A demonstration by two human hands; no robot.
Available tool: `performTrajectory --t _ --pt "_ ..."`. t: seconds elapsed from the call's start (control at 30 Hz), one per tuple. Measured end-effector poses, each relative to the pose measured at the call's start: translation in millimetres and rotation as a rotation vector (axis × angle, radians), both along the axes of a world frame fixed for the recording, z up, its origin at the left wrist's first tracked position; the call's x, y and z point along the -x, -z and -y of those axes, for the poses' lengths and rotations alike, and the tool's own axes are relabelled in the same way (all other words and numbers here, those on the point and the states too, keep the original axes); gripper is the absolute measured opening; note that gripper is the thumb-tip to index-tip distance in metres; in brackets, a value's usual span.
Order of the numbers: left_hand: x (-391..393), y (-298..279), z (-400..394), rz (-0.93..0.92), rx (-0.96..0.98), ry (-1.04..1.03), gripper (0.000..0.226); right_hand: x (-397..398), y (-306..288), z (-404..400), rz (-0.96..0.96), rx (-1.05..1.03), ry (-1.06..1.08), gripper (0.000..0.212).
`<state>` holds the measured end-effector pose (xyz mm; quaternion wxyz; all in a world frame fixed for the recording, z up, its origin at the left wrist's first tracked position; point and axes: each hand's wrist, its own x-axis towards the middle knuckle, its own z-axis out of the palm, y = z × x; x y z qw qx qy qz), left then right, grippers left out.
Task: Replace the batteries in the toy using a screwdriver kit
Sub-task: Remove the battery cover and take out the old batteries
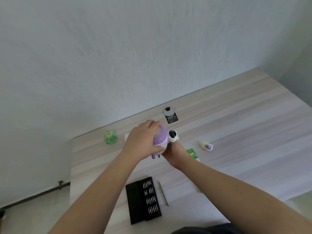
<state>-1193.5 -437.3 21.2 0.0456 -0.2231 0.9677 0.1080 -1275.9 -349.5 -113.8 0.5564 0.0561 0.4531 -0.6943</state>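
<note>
A purple and white toy (161, 139) with a small white figure (173, 135) on its side is held above the table. My left hand (141, 142) grips its purple body from the left and top. My right hand (174, 153) holds it from below on the right; its fingers are partly hidden behind the toy. Near me lies the open black screwdriver kit (143, 200) with several bits, and beside it a thin silver screwdriver handle (163, 193). A green battery pack (192, 153) lies right of my right hand.
A white and purple toy part (206, 146) lies at the right. A green cube (110, 136) sits at the back left. A cable grommet (168, 110) and a black label (171, 118) are near the wall. The table's left edge (71, 166) drops to the floor.
</note>
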Motion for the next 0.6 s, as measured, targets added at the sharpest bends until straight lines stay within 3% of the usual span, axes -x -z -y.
performTrajectory --t 0.23,0.6 --pt "39.1 -9.5 -12.8 0.147 0.232 0.118 0.088 4.2 -5.0 5.1 -0.003 0.153 -0.011 0.029" --pt "48.0 -15.6 -7.2 0.158 0.232 0.088 0.084 10.7 8.6 3.9 0.316 0.111 0.246 0.027"
